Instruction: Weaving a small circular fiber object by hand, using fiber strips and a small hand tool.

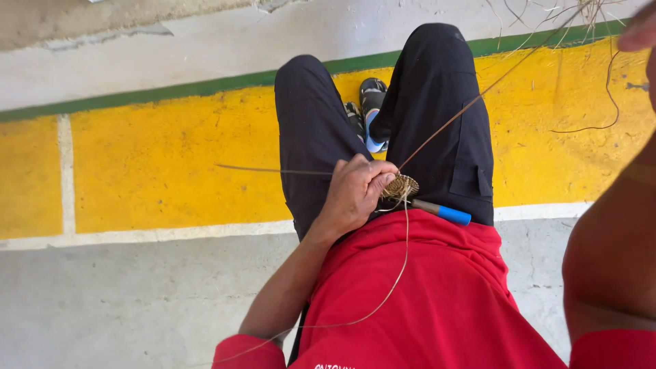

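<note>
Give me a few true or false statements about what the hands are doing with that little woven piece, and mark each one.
1. The left hand grips a small woven coil. True.
2. A blue-tipped tool lies on the lap beside the coil. True.
3. The right hand rests on the coil. False: it is raised at the picture's upper right, away from it.
4. The floor stripe under the legs is red. False: it is yellow, edged green and white.
5. A long thin strand runs from the coil toward the upper right. True.

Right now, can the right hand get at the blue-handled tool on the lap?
Probably yes. The right hand is raised at the frame's top edge, and the blue-handled tool lies exposed on the lap beside the woven coil; only a taut fibre strand crosses between.
</note>
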